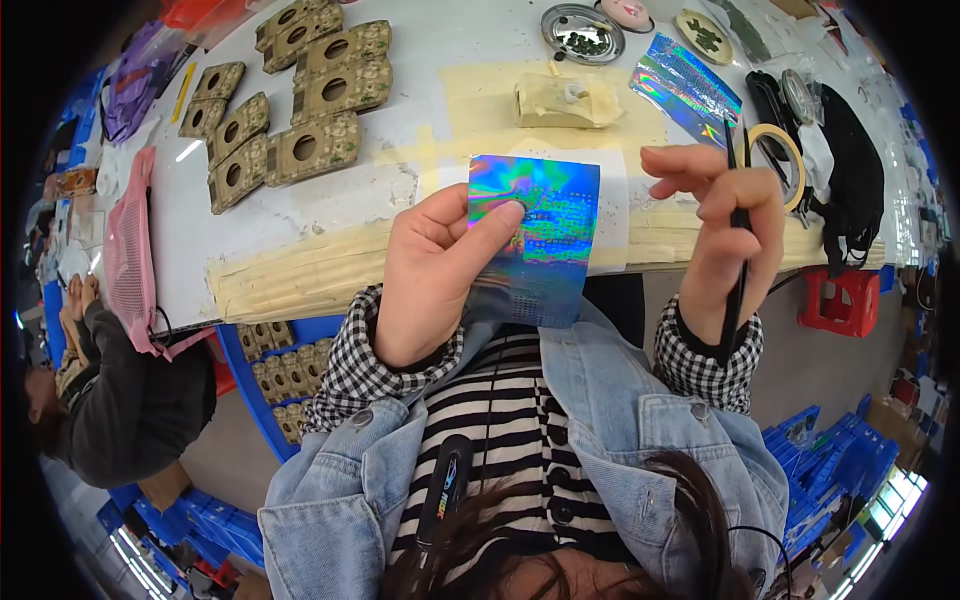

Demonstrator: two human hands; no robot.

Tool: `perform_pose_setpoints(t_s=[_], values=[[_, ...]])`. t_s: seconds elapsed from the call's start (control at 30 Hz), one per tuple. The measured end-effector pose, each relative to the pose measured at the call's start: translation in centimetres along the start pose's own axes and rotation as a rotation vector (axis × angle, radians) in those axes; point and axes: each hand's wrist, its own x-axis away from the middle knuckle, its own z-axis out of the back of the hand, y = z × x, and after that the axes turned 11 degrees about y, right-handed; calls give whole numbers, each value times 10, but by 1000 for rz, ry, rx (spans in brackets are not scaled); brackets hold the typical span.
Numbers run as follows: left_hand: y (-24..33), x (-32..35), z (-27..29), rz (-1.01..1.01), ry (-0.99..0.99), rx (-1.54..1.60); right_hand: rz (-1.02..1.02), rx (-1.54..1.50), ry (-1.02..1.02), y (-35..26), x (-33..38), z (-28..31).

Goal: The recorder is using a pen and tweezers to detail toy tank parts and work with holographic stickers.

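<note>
My left hand [430, 270] is closed on a shiny holographic sticker sheet [560, 225], thumb on its face and fingers behind it. The sheet hangs upright over the table's front edge. To its right, my right hand [735, 215] is raised with black tweezers [741, 275] in its grip. Their points stick up past the curled fingers, and the other end reaches down by the wrist. The right fingertips do not touch the sheet. Beyond the sheet sits a small block wrapped in masking tape [565, 103]. A second holographic sheet [683, 85] lies at the far right.
Several camouflage-patterned pieces with round holes [340, 85] lie at the left back. A metal dish [605, 47] holds small dark bits. A tape roll [797, 175] and a black pouch [850, 170] lie right. A pink mesh bag [130, 250] hangs left; a person [130, 390] sits beyond.
</note>
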Motion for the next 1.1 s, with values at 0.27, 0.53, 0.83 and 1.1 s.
perform_pose_setpoints(t_s=[0.27,0.53,0.83,1.1], values=[[4,1,12,-196,168,-7,3,163,229,5,5,32],[-1,3,18,-179,129,-30,-159,183,176,-13,15,14],[-11,-1,-15,-46,2,23,194,347,-257,-15,19,-9],[-13,-1,-18,-40,-7,46,280,441,-257,-9,17,-10]])
